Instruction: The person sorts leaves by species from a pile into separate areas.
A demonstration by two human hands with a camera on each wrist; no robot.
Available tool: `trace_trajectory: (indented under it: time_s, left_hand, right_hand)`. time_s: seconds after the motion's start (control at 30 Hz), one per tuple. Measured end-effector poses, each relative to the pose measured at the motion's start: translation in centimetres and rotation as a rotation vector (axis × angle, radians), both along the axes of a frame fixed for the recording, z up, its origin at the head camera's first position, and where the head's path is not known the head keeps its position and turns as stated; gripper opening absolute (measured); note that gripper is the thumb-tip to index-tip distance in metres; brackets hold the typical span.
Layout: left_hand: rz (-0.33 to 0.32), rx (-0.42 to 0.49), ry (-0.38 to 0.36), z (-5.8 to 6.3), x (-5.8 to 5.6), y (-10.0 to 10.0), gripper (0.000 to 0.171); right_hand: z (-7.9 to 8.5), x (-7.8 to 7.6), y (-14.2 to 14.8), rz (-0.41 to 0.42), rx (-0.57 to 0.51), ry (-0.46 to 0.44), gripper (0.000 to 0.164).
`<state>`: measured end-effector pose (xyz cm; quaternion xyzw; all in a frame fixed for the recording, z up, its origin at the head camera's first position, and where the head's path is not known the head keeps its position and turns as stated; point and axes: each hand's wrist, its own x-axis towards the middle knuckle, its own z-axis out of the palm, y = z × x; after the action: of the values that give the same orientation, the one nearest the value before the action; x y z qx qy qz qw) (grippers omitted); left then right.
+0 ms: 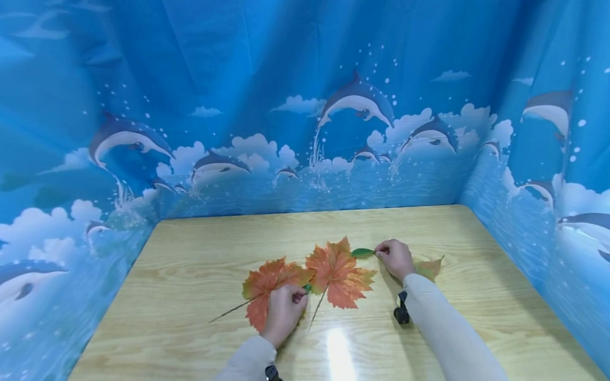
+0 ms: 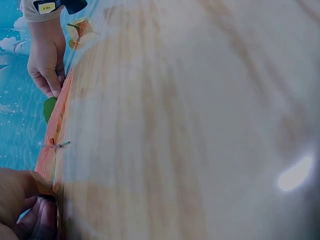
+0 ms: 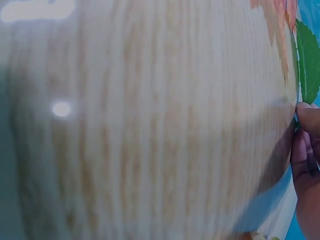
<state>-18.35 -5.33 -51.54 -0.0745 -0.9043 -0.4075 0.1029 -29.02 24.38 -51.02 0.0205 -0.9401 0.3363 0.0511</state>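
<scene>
Two orange-red maple leaves lie side by side on the table, the left maple leaf with its stem towards the lower left and the right maple leaf with its stem downwards. My right hand pinches one end of a green leaf, whose other end reaches the right maple leaf's upper edge; the right wrist view shows the toothed green leaf upright above the fingertips. Over the left maple leaf, my left hand pinches a small green leaf, mostly hidden by the fingers.
A yellow-green and orange leaf lies on the wooden table, partly behind my right wrist. A blue dolphin-print curtain hangs at the back and both sides. Bright glare shows near the front.
</scene>
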Motion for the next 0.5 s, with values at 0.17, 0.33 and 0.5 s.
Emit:
trace_trajectory:
  time_s: [0.17, 0.33, 0.5]
  left_hand:
    - [-0.001, -0.005, -0.006, 0.02, 0.01, -0.02, 0.005]
    - [0.003, -0.009, -0.004, -0.03, -0.01, -0.01, 0.004]
    - [0.010, -0.016, 0.003, -0.17, -0.10, 0.01, 0.004]
  right_hand:
    - [0.16, 0.19, 0.09, -0.004, -0.002, -0.008, 0.009]
    - [0.61, 0.49, 0.24, -0.011, 0.009, -0.010, 0.010]
    - [0.90, 0.54, 0.48, -0.047, 0.010, -0.026, 0.013]
